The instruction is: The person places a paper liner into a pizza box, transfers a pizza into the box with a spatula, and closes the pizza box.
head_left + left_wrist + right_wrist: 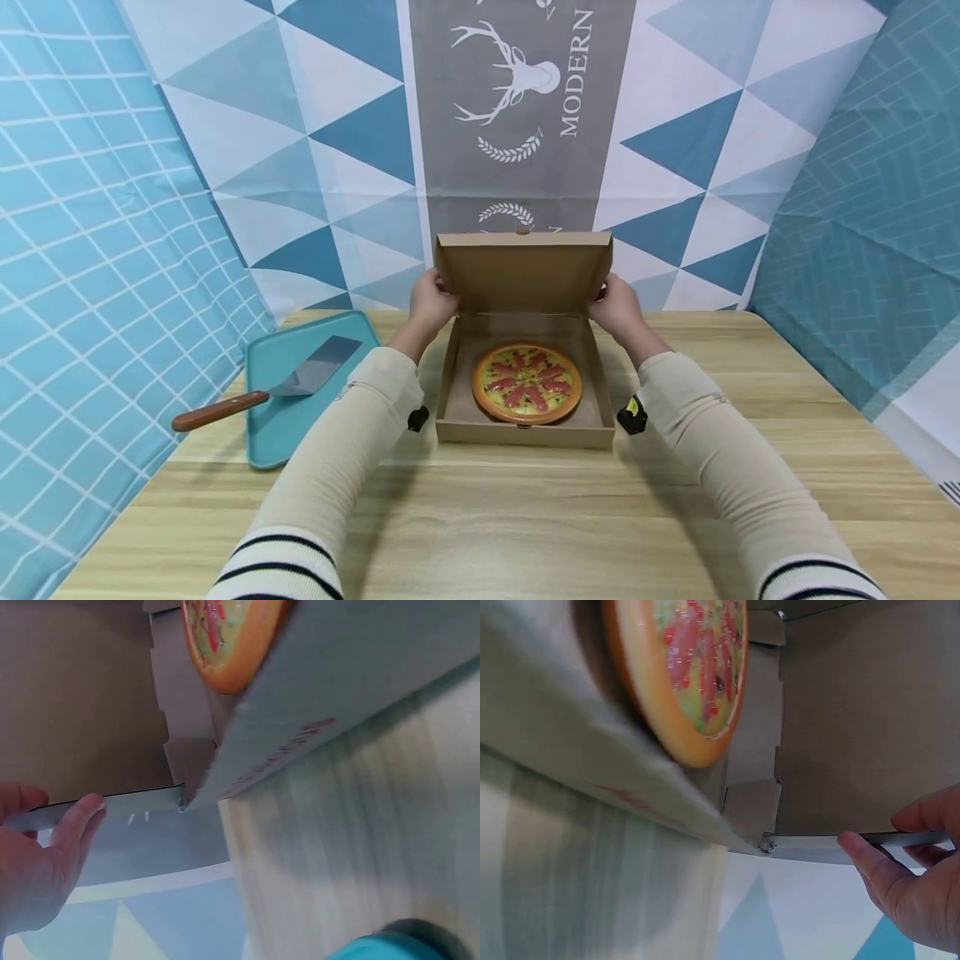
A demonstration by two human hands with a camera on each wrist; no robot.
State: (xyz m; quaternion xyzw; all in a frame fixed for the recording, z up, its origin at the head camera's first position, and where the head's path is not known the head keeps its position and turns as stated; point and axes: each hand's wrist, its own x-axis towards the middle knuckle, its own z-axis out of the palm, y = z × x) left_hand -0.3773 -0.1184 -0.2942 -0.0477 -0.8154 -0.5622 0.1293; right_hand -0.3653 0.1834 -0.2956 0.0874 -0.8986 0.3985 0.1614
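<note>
A brown cardboard pizza box [525,435] sits toward the back of the table, its lid [523,271] raised and leaning up behind. Inside the tray of the box lies a round pizza [527,383] with an orange-brown crust and red strips on top. My left hand [432,304] grips the left edge of the lid; in the left wrist view the thumb and fingers [79,817] pinch that edge. On the opposite side my right hand [617,308] pinches the lid's right edge, as the right wrist view also shows with its fingers [877,862].
To the left lies a teal tray [270,442]. Across it rests a spatula [318,367] with a metal blade, its wooden handle [221,411] sticking out past the tray's left side. A patterned cloth [360,167] hangs behind the wooden table [517,525].
</note>
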